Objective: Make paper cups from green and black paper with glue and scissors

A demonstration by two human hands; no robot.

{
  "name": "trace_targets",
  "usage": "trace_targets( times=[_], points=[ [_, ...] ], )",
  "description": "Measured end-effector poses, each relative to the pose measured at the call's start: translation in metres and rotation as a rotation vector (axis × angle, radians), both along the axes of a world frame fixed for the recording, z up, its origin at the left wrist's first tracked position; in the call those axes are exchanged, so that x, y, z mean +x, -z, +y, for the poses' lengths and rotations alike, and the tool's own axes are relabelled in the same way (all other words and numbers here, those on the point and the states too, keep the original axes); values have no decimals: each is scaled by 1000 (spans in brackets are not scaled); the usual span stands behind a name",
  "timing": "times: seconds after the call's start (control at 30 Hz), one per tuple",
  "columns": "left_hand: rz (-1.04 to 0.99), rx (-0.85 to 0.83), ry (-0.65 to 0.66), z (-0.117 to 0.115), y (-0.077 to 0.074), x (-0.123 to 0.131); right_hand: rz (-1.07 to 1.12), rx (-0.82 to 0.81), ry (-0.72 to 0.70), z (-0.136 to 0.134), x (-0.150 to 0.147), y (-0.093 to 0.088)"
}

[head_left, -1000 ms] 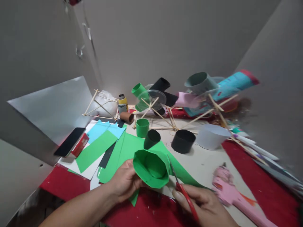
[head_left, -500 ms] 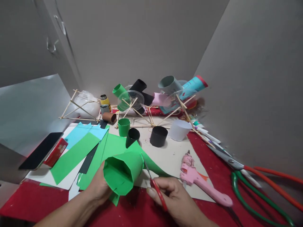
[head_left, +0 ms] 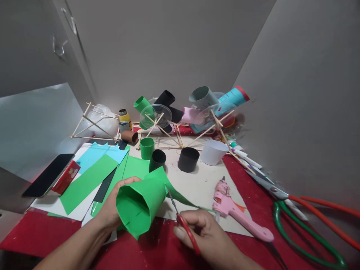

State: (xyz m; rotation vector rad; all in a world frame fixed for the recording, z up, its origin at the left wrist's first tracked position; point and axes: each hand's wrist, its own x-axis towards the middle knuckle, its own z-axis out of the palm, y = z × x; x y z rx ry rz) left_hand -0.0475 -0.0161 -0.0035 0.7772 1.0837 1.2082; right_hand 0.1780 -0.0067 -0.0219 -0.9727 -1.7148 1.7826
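step: cutting at a rolled green cone [head_left: 140,204] with small scissors [head_left: 182,225], judged from the blade tips meeting the cone's right side near its far end
green cone: held up just left of the glue gun [head_left: 225,202], wide mouth turned toward the camera, a few short slits showing in its rim
left hand [head_left: 111,215]: left of the glue gun, clamped around the cone, thumb over the top, fingers hidden behind
right hand [head_left: 208,234]: just in front of the glue gun, closed on the scissors' red handles, blades nearly together
hands: apart, the cone and scissors between them
next move, as a judgement: calls for a firm hold on the cone and blades kept clear of the left thumb
count, hands: two
count, small scissors: one
count, glue gun: one, pink, lying on its side
count, paper cups [head_left: 188,159] beyond the glue gun: four, one green, two black, one white
count, big scissors [head_left: 281,195] right of the glue gun: two by the handles, orange and green
count, phone [head_left: 47,174] far left of the glue gun: one
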Motion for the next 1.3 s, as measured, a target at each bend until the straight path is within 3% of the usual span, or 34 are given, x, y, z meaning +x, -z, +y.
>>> trace_targets(
  times=[0.4,0.57,0.8,0.97,1.17,1.3],
  points=[
    [-5,10,93,1,-1,-2,20,2,0,-1,2,1],
    [36,22,50,2,2,-3,4,22,27,-1,3,-1],
    [-160,-87,-36,0,-9,6,-8,30,77,0,-1,-2],
    [-277,-82,33,0,-3,5,-10,20,120,0,-1,-2],
    [-191,-160,9,1,-4,13,-24,4,122,0,0,3],
    [-144,-121,-15,-1,-6,16,-21,15,112,1,-1,4]
  ],
)
